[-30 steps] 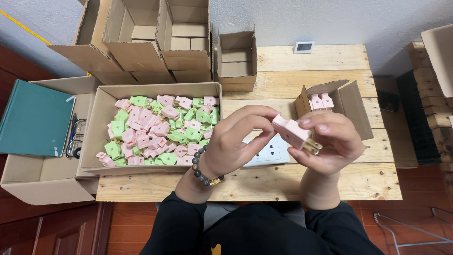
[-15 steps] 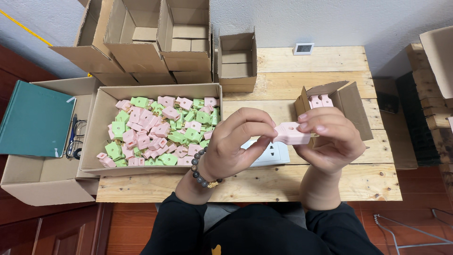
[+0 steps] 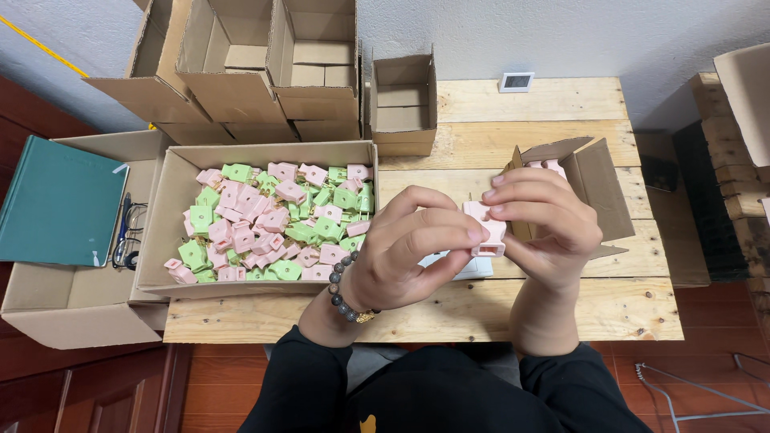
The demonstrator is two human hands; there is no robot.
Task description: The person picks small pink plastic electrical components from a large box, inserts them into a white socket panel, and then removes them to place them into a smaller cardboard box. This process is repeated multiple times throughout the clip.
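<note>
At centre frame we pinch the small pink plastic piece (image 3: 487, 232) between our left hand (image 3: 413, 252) and right hand (image 3: 545, 228); it looks light, rigid, best gripped by its flat sides.

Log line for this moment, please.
left hand: on pink part | right hand: same part | behind: small box | left: bin of pink and green parts
</note>
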